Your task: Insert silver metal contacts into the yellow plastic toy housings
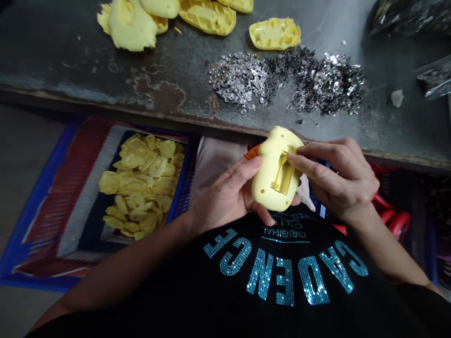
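Observation:
My left hand (236, 183) is wrapped round a yellow plastic shell (262, 180), thumb on its left edge and fingers beneath. The shell has rounded ends, small screw holes and a rectangular battery compartment facing up. A small metal spring shows at the compartment's lower left. My right hand (338, 173) has its thumb and forefinger pinched together at the compartment's upper end. Whatever lies between those fingertips is hidden. Just past the shell, piles of small shiny metal contact plates (243, 80) and darker metal pieces (331, 84) lie on the workbench (105, 84).
More yellow shell halves (275, 34) lie along the back of the bench. Clear plastic bags (437, 77) are at the right. Below the bench's front edge, a blue crate (38, 206) on the left holds many yellow plastic parts (141, 183). Red rings (398, 225) are at lower right.

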Motion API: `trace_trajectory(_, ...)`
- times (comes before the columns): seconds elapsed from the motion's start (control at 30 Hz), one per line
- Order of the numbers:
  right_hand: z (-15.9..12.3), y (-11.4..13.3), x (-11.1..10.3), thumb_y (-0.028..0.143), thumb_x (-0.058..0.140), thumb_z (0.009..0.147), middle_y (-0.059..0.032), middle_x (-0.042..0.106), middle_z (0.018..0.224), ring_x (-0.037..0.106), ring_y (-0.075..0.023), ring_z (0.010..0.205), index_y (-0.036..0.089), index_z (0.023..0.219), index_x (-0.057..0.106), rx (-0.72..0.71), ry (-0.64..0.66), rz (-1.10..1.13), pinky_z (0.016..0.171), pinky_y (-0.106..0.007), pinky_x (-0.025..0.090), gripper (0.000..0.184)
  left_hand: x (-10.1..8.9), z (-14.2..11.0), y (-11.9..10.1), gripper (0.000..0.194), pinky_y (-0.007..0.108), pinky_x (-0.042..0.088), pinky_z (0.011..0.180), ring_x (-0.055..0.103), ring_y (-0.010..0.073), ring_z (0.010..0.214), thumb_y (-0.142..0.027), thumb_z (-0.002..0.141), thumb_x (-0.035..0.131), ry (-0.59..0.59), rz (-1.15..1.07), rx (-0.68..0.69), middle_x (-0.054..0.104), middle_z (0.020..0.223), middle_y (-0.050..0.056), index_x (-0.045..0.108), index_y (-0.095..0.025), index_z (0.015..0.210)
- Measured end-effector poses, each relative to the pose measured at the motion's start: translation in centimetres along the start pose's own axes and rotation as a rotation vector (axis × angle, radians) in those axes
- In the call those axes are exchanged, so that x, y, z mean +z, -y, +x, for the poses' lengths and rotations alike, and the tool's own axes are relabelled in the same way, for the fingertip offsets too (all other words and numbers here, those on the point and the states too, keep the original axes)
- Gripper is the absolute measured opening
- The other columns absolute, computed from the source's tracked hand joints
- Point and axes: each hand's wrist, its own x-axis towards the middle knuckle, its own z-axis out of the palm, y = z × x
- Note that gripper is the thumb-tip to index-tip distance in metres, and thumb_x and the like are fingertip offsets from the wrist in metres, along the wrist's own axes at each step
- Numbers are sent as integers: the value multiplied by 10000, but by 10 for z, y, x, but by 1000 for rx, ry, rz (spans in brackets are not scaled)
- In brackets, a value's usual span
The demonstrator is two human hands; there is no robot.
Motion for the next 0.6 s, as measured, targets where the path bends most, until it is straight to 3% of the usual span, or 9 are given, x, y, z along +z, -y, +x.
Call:
trace_trajectory(0.1,5,1,-3,232,761,1104,-48,901,1215,813,-261,929,363,1349,864,25,-27,118,797,-462,643,296,2,0,0,628,258,728,552,927,337,976,-588,1029,882,3,23,14,879,1196,58,658,-295,1537)
trace_trajectory(0.2,15,-3,-8,178,799,1065,-46,881,1166,824,-257,1012,333,1277,873,173,-42,289,884,-455,692,272,3,-1,1,605,263,727,547,927,339,972,-609,1012,893,-2,39,5,883,1207,53,672,-309,1489)
trace_trajectory(0.3,28,-13,-12,312,856,1046,-56,848,1298,805,-289,1175,340,1346,845,290,28,404,983,-481,723,301,6,-3,2,628,251,706,521,921,320,922,-573,1017,893,-53,107,48,875,1238,54,655,-340,1548)
trace_trajectory(0.43,40,-25,-13,434,870,1021,-93,783,1394,769,-278,1196,265,1493,754,271,248,484,933,-440,739,515,8,-6,2,629,217,675,540,885,249,874,-458,1038,892,-121,245,140,859,1175,25,638,-394,1610)
trace_trajectory(0.6,33,-13,-7,439,828,1027,-80,764,1441,737,-324,1256,365,1509,730,298,179,451,879,-465,750,498,7,-8,6,657,195,656,611,802,165,821,-399,1009,939,-140,369,209,856,1128,18,668,-362,1606)
